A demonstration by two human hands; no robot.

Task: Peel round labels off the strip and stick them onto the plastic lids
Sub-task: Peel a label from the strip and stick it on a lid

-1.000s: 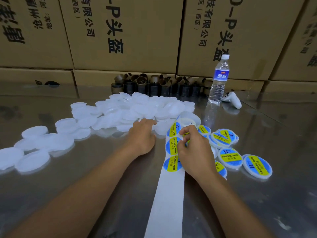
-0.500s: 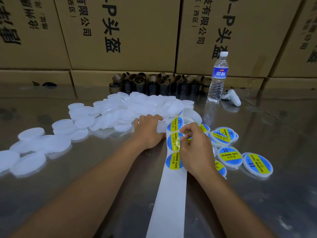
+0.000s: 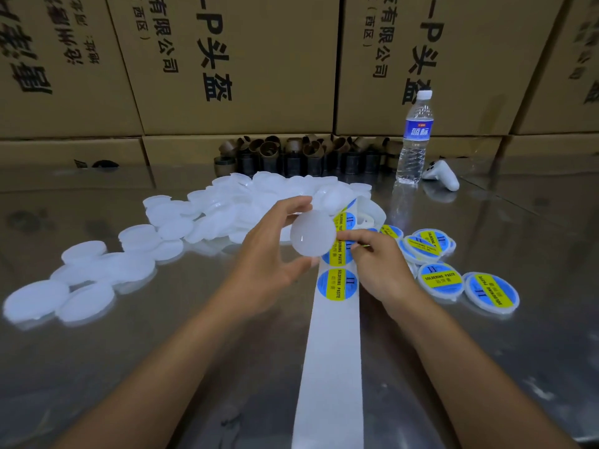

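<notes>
Fingers (image 3: 291, 205) and thumb of the left hand (image 3: 265, 254) are curled round the rim of a blank lid (image 3: 312, 233), which is held clear of the worktop (image 3: 194, 351). Just right of it, the right hand (image 3: 379, 267) is pinched on the edge of a round label (image 3: 337, 254) on the strip (image 3: 330, 367). Bare worktop is seen toward the wrists, either side of the strip. A pile of blank lids (image 3: 227, 215) lies beyond the left fingers, and labelled lids (image 3: 440, 280) just right of the right hand. The held lid is white, translucent and unlabelled.
</notes>
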